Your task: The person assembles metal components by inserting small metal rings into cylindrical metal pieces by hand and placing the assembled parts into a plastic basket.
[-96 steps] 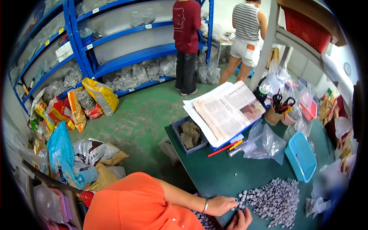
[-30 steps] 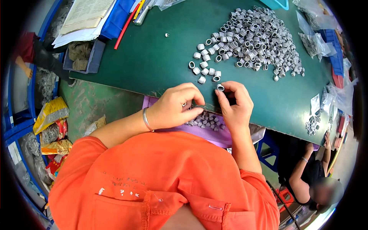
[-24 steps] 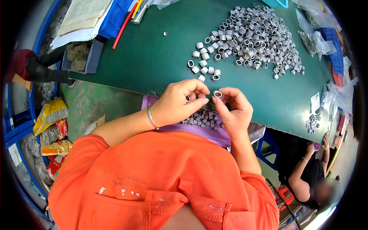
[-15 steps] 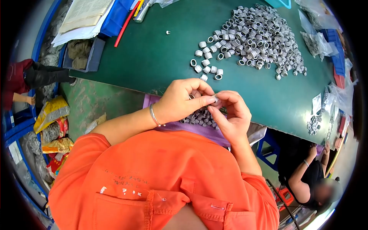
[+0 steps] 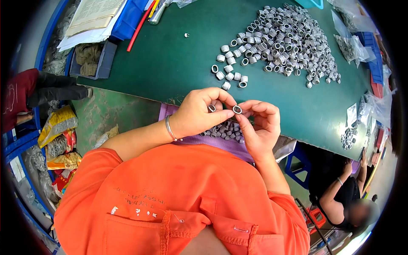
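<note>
Between the fingertips of both hands is a small grey metal ring, its open end facing up. My left hand pinches it from the left with thumb and index finger. A second ring sits in the curl of that same hand. From the other side, my right hand grips the first ring between thumb and index finger, its other fingers bent. Below the hands, a purple basket holds many more grey rings; my hands and orange shirt hide part of it.
A large heap of metal rings covers the far right of the green table, with loose ones at its near edge. A red pen, a grey bin and papers lie left. A co-worker sits right; another person stands left.
The ring at my fingertips has turned so its opening now shows, and my right fingers have shifted slightly around it. The person at the left has moved a little to the right.
</note>
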The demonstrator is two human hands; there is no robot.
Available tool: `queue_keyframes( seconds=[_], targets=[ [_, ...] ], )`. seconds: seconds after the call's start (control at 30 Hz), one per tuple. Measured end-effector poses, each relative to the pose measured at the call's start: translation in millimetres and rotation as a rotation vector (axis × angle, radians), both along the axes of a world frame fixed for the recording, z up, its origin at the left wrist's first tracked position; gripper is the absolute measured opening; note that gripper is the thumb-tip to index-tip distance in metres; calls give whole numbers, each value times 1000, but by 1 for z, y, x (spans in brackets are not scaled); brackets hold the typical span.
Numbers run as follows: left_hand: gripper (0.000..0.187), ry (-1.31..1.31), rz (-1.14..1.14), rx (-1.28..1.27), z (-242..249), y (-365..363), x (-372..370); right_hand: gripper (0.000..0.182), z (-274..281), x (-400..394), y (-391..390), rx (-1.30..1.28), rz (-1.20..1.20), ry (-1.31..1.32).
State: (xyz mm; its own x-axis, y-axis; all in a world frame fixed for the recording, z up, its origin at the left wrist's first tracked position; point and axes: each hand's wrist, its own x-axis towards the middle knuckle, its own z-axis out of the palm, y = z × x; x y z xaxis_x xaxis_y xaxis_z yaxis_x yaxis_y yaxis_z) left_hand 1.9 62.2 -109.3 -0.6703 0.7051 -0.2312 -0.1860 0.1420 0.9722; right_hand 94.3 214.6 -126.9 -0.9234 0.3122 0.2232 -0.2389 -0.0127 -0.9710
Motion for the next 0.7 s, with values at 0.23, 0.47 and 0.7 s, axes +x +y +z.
queue_keyframes(
  seconds=[0.23,0.47,0.7],
  targets=[
    [12,462,-78,207,-11,-3,-5,20,7,-1,7,341,4,75],
    [10,286,-248,33,2,-13,-2,22,2,-33,15,722,-292,-145],
    [10,149,-1,-27,-4,-10,-1,30,-5,-36,11,675,-287,-232]
  ],
)
